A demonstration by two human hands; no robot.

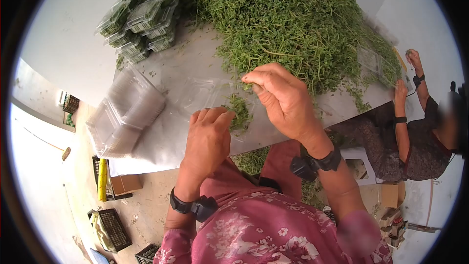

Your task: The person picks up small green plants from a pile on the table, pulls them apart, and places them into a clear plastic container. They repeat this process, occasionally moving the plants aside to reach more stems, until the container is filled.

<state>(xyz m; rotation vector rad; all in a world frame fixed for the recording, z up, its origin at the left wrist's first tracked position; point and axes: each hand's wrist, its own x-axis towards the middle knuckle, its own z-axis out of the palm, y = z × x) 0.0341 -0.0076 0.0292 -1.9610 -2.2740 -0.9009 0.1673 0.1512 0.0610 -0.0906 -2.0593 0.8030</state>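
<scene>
My right hand (286,100) is closed in a pinch, with a small green herb sprig (248,86) at its fingertips. Lower and to the left, my left hand (209,129) has its fingers curled together against a small bunch of green herbs (239,113); its thumb is mostly hidden. That bunch lies in an open clear plastic clamshell box (198,93), whose near part my left hand covers. Just beyond my right hand rises a large heap of leafy herbs (293,24).
Nested clamshell boxes (129,105) stand at the table's left edge. Filled, closed boxes (146,17) are stacked at the back left. A co-worker (410,132) sits at the right with hands near the heap. Black crates (115,230) are on the floor.
</scene>
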